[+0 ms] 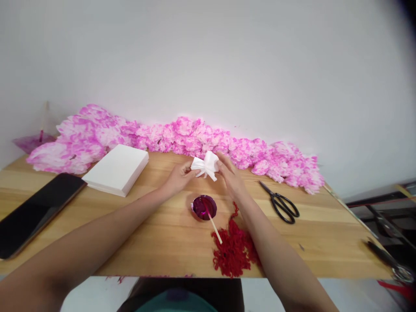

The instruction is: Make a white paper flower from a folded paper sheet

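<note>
My left hand pinches the left side of a white paper flower with gathered, fanned folds. At its right side, my right hand has its fingers closed on the paper's edge. Below the hands stands a small bowl of magenta dye. A thin wooden stick leans in it, its free end over a heap of red yarn. The yarn lies beside my right forearm.
Pink-and-white paper flowers line the wall. A stack of white paper and a black phone lie left. Black scissors rest at right. Another dark-handled tool is by the right edge. A purple cone-shaped thing stands far left.
</note>
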A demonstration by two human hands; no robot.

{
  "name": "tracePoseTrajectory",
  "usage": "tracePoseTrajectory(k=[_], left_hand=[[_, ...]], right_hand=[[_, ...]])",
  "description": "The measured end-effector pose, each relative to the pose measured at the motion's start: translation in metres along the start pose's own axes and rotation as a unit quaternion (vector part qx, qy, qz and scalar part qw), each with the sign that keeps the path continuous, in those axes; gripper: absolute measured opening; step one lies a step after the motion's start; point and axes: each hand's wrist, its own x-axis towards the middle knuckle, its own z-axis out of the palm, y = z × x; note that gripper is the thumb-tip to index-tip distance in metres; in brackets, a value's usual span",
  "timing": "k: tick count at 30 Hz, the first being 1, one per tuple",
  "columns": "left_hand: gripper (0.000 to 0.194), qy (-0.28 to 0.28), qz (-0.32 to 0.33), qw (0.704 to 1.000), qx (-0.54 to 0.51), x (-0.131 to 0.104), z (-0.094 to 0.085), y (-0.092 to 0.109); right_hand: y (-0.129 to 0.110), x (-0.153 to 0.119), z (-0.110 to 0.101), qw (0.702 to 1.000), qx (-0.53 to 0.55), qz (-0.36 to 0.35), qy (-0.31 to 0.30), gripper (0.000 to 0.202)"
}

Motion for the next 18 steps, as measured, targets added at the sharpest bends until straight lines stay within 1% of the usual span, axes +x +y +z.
tracePoseTrajectory(k=[2,3,5,7,12,15,18], left_hand=[[0.028,-0.01,-0.001,1.0,0.007,0.0,0.001,-0.002],[0.027,-0.015,-0.003,1.0,0.013,-0.001,0.001,-0.003],[0.027,-0.021,-0.008,0.999,0.031,-0.002,0.001,-0.001],[0.028,-0.017,-0.01,0.999,0.049,-0.003,0.0,0.003],[0.029,-0.009,-0.006,0.999,0.053,-0.005,-0.001,0.012],[0.03,0.015,-0.014,0.998,0.066,-0.004,-0.002,0.008],[0.028,0.043,-0.029,0.998,0.043,-0.002,-0.005,0.002]], right_hand=[[0.005,0.0,0.002,0.999,0.008,0.016,-0.035,0.04],[0.006,0.0,0.003,0.999,-0.002,0.016,-0.04,0.036],[0.008,0.0,0.004,0.999,-0.024,0.007,-0.027,0.028],[0.008,-0.001,0.003,0.999,-0.033,-0.004,-0.012,0.024],[0.003,-0.005,0.003,0.995,-0.085,-0.048,-0.02,0.021],[-0.001,-0.007,0.003,0.99,-0.122,-0.07,-0.018,0.019],[-0.002,-0.008,0.004,0.99,-0.122,-0.075,-0.003,0.018]])
